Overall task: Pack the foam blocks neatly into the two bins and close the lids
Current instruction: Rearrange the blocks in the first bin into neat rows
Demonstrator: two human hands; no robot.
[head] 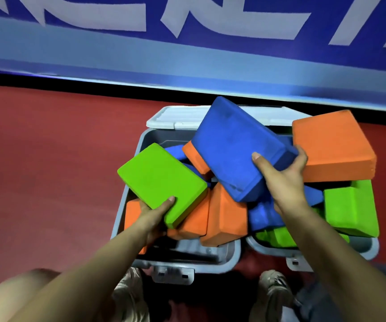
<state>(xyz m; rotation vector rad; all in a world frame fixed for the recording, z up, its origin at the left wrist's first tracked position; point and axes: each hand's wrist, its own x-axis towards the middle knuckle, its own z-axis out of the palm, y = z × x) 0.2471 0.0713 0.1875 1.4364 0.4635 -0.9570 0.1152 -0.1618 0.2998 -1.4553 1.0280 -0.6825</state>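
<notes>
Both hands hold foam: the left hand (pixel 157 214) has its grip closed on the near corner of a green block (pixel 162 182), thumb on top and fingers underneath, while the right hand (pixel 285 173) clamps the near right corner of a large blue block (pixel 238 147), thumb on the top face and fingers wrapped round the side. The green block is held tilted above the left bin (pixel 127 231), which is open, its pale lid (pixel 178 118) folded back on the far side. Orange blocks (pixel 224 212) lie jumbled in this bin, with another orange block (pixel 195 156) under the raised blue one. The right bin (pixel 359 249) sits just beside the left bin and holds a heap: a big orange block (pixel 333 147) on top, a green block (pixel 352 208) beneath it at the right, more blue and green pieces lower down. How its lid stands is hard to tell, since the pile hides it. Both bins rest on a red floor (pixel 48 159) in front of a blue banner (pixel 187 49) with white letters. Two shoes (pixel 129 296) show at the near edge.
</notes>
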